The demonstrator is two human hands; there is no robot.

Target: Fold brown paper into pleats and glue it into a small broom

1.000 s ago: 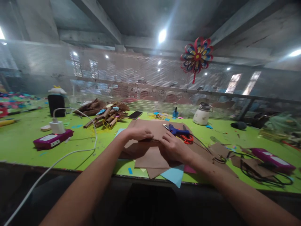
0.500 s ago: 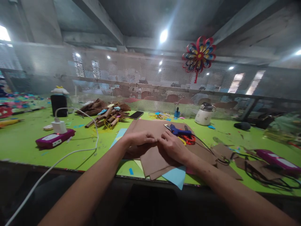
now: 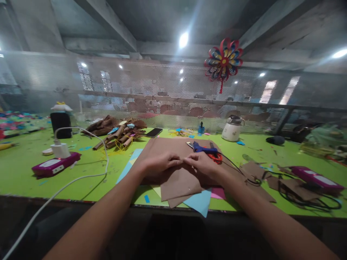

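Observation:
Brown paper sheets (image 3: 162, 146) lie on the green table at the centre, over light blue (image 3: 202, 204), yellow and pink sheets. My left hand (image 3: 162, 164) and my right hand (image 3: 202, 164) meet above a smaller brown piece (image 3: 180, 184), fingertips almost touching. Both hands have thumb and fingers pinched at the piece's upper edge; what exactly lies between the fingertips is too small to tell. Just beyond my right hand, a blue glue gun (image 3: 202, 148) rests beside red-handled scissors (image 3: 216, 157).
Brown paper rolls (image 3: 119, 135) and a black phone (image 3: 154, 133) lie behind. Purple power strips sit left (image 3: 55, 164) and right (image 3: 316, 178), with a white cable (image 3: 81, 177) and black cords. A white kettle (image 3: 231, 129) stands at the back right.
The view has shifted slightly. The fingers of my right hand have straightened a little and now pinch near my left fingertips. The smaller brown piece lies at a slightly different angle.

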